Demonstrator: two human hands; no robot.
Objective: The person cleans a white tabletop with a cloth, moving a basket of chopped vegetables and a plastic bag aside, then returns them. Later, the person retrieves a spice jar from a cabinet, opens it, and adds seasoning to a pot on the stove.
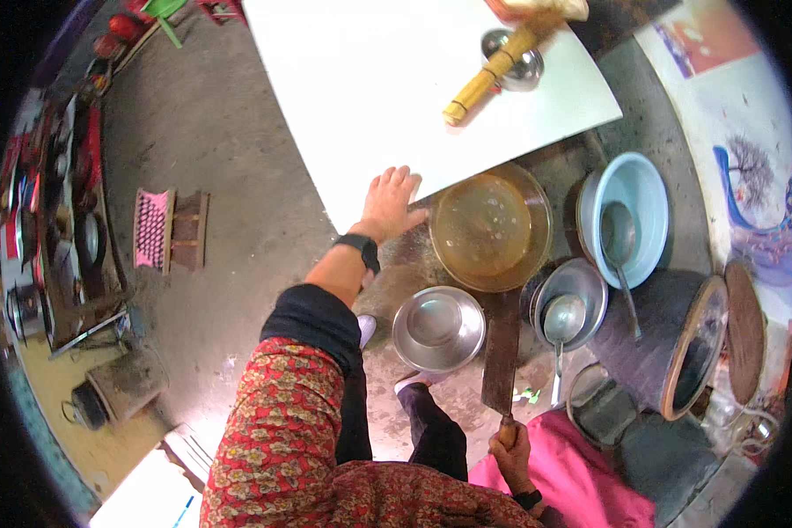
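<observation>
My left hand [388, 201], with a dark band on its wrist, lies palm down at the near corner of a white tabletop [369, 92]. Its fingers point away from me, the thumb stands out to the right, and it holds nothing. Low on the right, my right hand [511, 455] grips the wooden handle [507, 429] of a cleaver. The broad, dark cleaver blade [500, 360] points away from me, between a steel basin [419, 353] and a smaller metal bowl [591, 284] with a ladle [563, 323] in it. Beyond the blade stands a wide basin of cloudy brownish liquid [488, 224].
A tied straw brush [482, 92] lies over shiny metal ware [527, 71] on the tabletop. At right are a light-blue basin [650, 218], a large dark jar [640, 343] and pink cloth [567, 462]. A low stool [153, 231] and a cluttered shelf [72, 218] stand at left.
</observation>
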